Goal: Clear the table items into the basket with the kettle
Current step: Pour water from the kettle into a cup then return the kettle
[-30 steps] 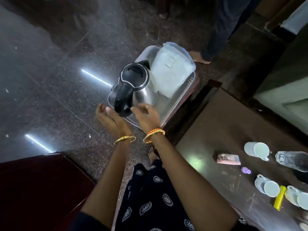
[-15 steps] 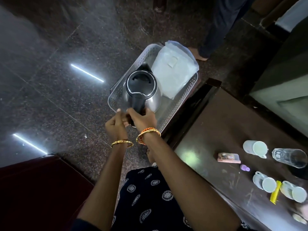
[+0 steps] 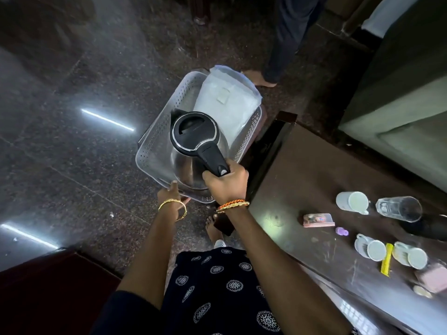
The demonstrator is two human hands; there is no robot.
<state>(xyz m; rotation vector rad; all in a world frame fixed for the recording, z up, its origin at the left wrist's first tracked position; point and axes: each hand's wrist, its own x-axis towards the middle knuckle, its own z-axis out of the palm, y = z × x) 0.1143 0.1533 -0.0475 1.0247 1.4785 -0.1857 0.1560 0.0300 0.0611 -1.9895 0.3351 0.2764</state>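
Speckled granite floor (image 3: 72, 146); right hand (image 3: 226, 183) fingers wrapped round steel kettle (image 3: 196, 151) handle; left hand (image 3: 173, 193) grips perforated basket (image 3: 154, 151) rim.

This looks like a lived-in room of a home, perhaps a sitting or dining area. The floor (image 3: 72, 146) is dark polished granite that mirrors tube lights as bright streaks. A low dark wooden table (image 3: 314, 180) carries everyday tea things: white mugs (image 3: 352, 201) lying on their sides, a drinking glass (image 3: 399, 209), a small packet (image 3: 318, 220). A perforated plastic basket (image 3: 154, 151) holds an electric kettle (image 3: 193, 131). Both people in view are barefoot, and an upholstered seat edge (image 3: 399, 97) stands at the right.
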